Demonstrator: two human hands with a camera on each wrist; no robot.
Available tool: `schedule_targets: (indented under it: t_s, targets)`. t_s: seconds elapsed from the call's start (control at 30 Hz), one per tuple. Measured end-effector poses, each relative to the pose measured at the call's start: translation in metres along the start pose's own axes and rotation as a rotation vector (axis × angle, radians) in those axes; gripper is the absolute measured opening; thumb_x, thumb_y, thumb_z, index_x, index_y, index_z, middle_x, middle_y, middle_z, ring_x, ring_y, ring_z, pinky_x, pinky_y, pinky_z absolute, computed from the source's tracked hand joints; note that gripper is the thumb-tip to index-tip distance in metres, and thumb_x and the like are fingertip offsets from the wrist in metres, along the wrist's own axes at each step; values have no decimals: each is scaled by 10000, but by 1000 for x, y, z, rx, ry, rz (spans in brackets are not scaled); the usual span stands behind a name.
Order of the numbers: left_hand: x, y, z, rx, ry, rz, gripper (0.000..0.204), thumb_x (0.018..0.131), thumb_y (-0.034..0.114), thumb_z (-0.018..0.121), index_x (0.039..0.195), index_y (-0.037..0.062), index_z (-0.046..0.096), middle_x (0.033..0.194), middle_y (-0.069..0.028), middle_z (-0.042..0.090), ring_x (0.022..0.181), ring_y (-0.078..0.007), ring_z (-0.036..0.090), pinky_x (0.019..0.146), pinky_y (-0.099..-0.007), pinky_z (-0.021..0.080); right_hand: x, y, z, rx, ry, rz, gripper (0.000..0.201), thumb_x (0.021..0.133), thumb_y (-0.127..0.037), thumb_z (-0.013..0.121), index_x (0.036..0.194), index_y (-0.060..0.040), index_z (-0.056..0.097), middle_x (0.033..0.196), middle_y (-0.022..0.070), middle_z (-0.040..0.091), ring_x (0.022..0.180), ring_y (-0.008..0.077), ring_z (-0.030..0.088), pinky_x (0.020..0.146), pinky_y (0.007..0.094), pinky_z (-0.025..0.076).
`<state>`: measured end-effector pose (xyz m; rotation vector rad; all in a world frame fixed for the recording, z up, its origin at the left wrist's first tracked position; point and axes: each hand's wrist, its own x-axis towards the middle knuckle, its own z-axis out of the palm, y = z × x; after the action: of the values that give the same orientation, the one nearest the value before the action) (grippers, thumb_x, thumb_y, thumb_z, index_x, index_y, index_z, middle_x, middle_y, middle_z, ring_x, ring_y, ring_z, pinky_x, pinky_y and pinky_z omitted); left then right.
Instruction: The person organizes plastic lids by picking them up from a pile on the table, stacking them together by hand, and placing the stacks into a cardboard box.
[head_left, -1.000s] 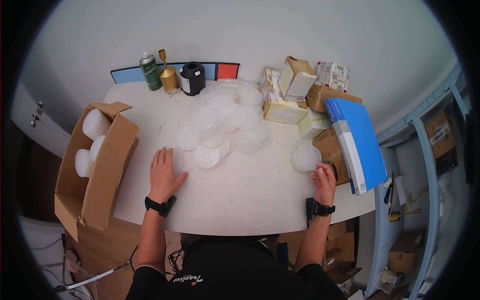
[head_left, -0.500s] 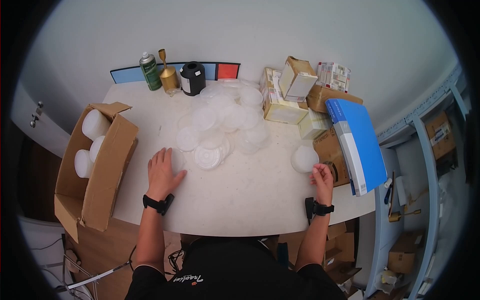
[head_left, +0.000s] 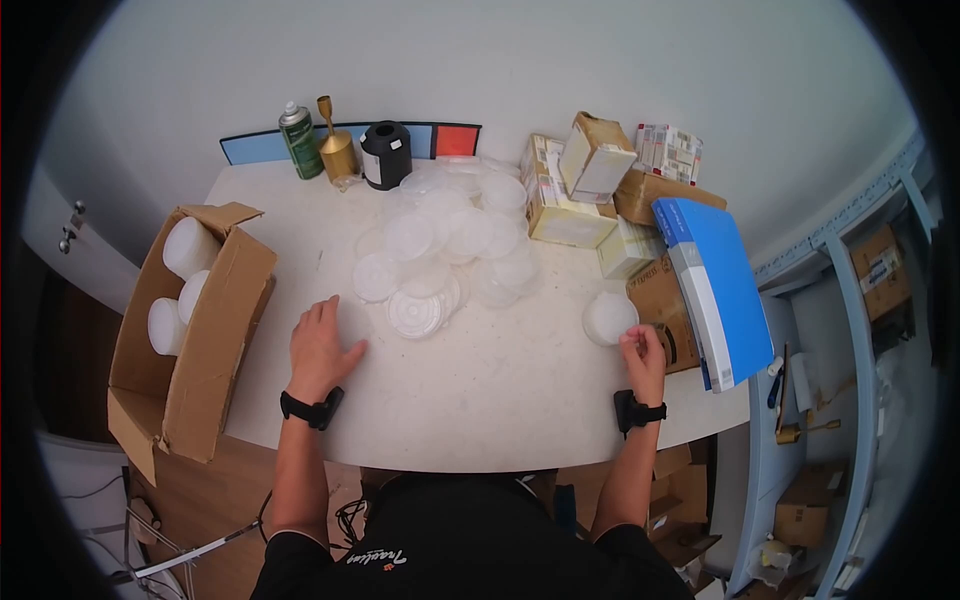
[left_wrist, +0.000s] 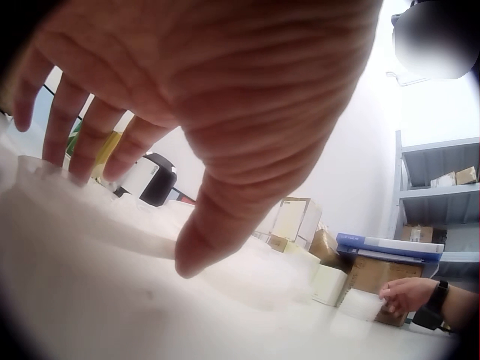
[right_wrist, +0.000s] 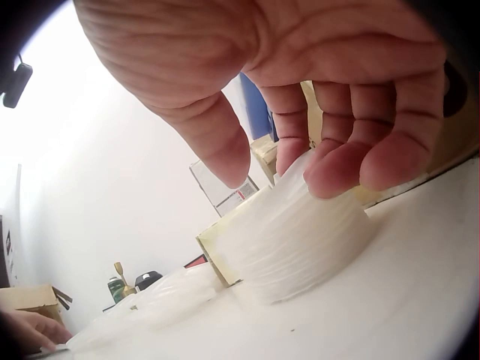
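My left hand (head_left: pixel 322 350) is on the left side of the table, fingers straight and thumb spread. In the left wrist view, a translucent plastic lid (left_wrist: pixel 97 225) lies beneath its palm, between the fingertips and thumb. A stack of translucent lids (head_left: pixel 609 318) stands at the right of the table, its layered edges (right_wrist: pixel 307 247) visible in the right wrist view. At the near rim of this stack is my right hand (head_left: pixel 643 362). Its bent fingertips touch the top edge while the thumb stands apart. A spread pile of similar lids (head_left: pixel 440 235) covers the table's middle back.
A cardboard box (head_left: pixel 215 350) with white tubs (head_left: pixel 190 248) stands at the left. Cartons (head_left: pixel 570 205), a blue binder (head_left: pixel 725 290) and a brown box (head_left: pixel 660 300) line the right. At the back are a spray can (head_left: pixel 300 142), a brass piece (head_left: pixel 338 152) and a black container (head_left: pixel 386 158).
My left hand has slid slightly left and toward the body. My right fingers have shifted a little left along the near rim of the stack, which now looks whiter on top.
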<state>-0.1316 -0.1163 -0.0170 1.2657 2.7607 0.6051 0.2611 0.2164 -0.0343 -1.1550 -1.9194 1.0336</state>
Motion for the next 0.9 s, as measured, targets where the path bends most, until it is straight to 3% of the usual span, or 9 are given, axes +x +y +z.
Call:
schedule_targets:
  t_s: [0.23, 0.43, 0.53, 0.63, 0.73, 0.77, 0.9]
  targets:
    - [-8, 12, -21, -134, 61, 32, 764, 745, 241, 822, 1399, -3, 511, 1337, -184, 585, 1229, -386, 554, 1007, -459, 492, 2, -7, -2, -112, -46, -17, 243, 929, -199, 724, 1076, -33, 626, 880, 12, 596, 671, 95, 502, 633, 258, 445]
    - [-10, 26, -23, -507, 45, 63, 724, 777, 205, 808, 1420, 46, 515, 1350, -130, 582, 1223, -295, 572, 1010, -418, 482, -1, -21, -4, -140, -101, 13, 252, 938, -214, 718, 1111, -59, 621, 848, -21, 560, 741, 70, 471, 659, 243, 395]
    - [-12, 35, -24, -704, -31, 17, 720, 802, 221, 809, 1428, 40, 503, 1363, -140, 577, 1226, -302, 579, 1020, -415, 482, -3, -20, -4, -181, -31, -60, 271, 922, -189, 734, 1118, -42, 621, 844, 8, 585, 672, 90, 505, 629, 254, 441]
    - [-13, 38, -19, -902, -91, 4, 671, 843, 194, 768, 1437, 36, 497, 1387, -111, 564, 1231, -252, 579, 1018, -413, 479, -3, -15, -3, -120, 51, -91, 268, 916, -168, 736, 1123, -39, 624, 829, 4, 589, 677, 79, 516, 618, 239, 430]
    - [-17, 62, -26, -1325, -295, -56, 673, 842, 275, 705, 1435, 24, 509, 1368, -103, 592, 1236, -211, 579, 1060, -376, 427, -14, -36, 13, 19, 65, -105, 258, 915, -147, 732, 1124, -34, 631, 846, 3, 605, 689, 67, 532, 615, 225, 421]
    - [-17, 63, -18, -1325, -305, -5, 668, 863, 338, 656, 1428, 10, 513, 1326, -104, 615, 1219, -204, 593, 1058, -362, 423, -19, -46, 21, 27, -4, -108, 254, 918, -138, 728, 1128, -32, 634, 851, 4, 609, 694, 64, 536, 616, 224, 421]
    - [-19, 81, -3, -1399, -452, 49, 670, 875, 358, 639, 1435, 14, 506, 1347, -102, 596, 1219, -212, 595, 1067, -371, 427, -46, -91, 66, 169, -315, -173, 310, 891, -109, 748, 1158, -3, 632, 990, 56, 649, 731, 86, 556, 675, 239, 483]
